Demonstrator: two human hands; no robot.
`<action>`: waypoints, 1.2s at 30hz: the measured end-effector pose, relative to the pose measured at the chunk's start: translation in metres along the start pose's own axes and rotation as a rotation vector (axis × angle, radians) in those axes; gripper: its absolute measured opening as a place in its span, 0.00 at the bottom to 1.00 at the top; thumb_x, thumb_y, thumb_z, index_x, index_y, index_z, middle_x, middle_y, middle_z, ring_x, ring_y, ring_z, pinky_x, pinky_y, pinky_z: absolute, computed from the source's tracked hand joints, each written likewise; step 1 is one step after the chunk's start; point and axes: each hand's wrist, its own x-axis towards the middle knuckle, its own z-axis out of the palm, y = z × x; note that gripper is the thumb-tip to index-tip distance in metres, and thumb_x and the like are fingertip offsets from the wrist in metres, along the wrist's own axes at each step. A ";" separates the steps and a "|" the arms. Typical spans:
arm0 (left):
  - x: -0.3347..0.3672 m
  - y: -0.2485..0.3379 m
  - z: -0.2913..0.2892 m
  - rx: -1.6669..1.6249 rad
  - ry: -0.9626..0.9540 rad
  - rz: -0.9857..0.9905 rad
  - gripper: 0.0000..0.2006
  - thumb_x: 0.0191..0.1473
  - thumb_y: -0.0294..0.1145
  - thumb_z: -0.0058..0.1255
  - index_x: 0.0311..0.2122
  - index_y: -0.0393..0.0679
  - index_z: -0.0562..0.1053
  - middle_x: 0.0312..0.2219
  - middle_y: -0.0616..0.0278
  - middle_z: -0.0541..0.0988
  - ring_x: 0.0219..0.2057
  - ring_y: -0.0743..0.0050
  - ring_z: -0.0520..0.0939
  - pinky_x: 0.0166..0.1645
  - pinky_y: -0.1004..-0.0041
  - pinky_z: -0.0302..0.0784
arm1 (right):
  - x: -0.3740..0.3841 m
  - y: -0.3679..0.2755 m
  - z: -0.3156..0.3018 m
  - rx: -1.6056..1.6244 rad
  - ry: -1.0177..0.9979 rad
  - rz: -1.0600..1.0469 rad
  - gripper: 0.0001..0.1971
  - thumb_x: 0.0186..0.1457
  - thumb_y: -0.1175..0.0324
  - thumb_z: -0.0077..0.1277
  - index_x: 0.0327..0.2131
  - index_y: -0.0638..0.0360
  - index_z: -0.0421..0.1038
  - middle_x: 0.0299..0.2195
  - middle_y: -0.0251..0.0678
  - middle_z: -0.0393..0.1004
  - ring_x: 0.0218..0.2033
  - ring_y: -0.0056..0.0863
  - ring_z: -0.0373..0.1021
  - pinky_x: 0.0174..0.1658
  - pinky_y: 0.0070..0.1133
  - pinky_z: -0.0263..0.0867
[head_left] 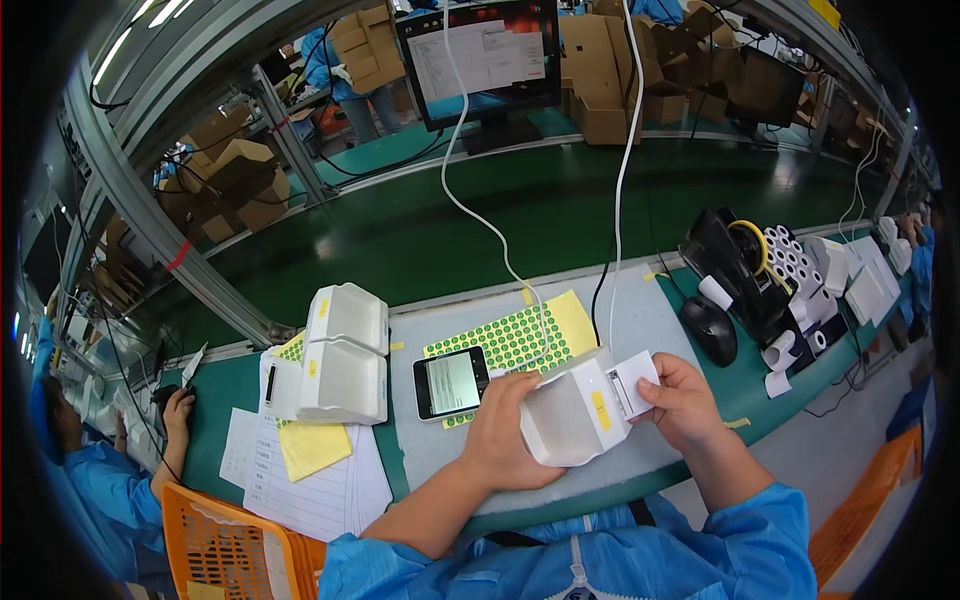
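Note:
My left hand [505,435] is wrapped round a white moulded tray [562,418] with a yellow sticker on its side, tilted above the mat. Between the thumb and fingers of my right hand [682,402] is a small flat white box [634,382] with dark print along one edge. The box sits against the tray's right side; I cannot tell whether it is fixed there. Left of my hands lies a black handheld device [450,384] with a lit screen, a white cable at its right side. A sheet of round green stickers [500,335] lies behind the tray.
More white trays [342,375] with yellow stickers stand on papers [300,470] at left. To the right are a black mouse [708,330], a black label printer [735,265] and white rolls [790,262]. Behind runs a green conveyor [400,250]. Orange crates [225,540] flank me; a co-worker's arm [175,430] shows far left.

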 end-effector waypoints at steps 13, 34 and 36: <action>0.000 -0.002 -0.002 -0.006 -0.059 -0.077 0.44 0.19 0.34 0.66 0.47 0.32 0.58 0.41 0.42 0.66 0.42 0.45 0.70 0.46 0.61 0.68 | 0.024 -0.024 -0.074 -1.749 0.586 -0.585 0.22 0.37 0.66 0.57 0.40 0.58 0.68 0.44 0.50 0.62 0.47 0.48 0.59 0.48 0.34 0.58; 0.001 -0.004 -0.002 0.005 -0.075 -0.093 0.47 0.20 0.35 0.68 0.50 0.38 0.54 0.40 0.50 0.64 0.39 0.55 0.69 0.41 0.65 0.68 | 0.025 -0.008 -0.109 -1.559 0.597 -0.474 0.21 0.34 0.72 0.54 0.39 0.55 0.72 0.47 0.49 0.63 0.49 0.45 0.59 0.52 0.32 0.56; 0.001 -0.004 -0.002 0.010 -0.073 -0.088 0.47 0.20 0.35 0.68 0.50 0.38 0.54 0.39 0.50 0.64 0.39 0.55 0.69 0.41 0.65 0.68 | 0.026 -0.007 -0.110 -1.552 0.598 -0.495 0.21 0.33 0.72 0.54 0.38 0.55 0.73 0.46 0.50 0.64 0.48 0.46 0.60 0.52 0.32 0.57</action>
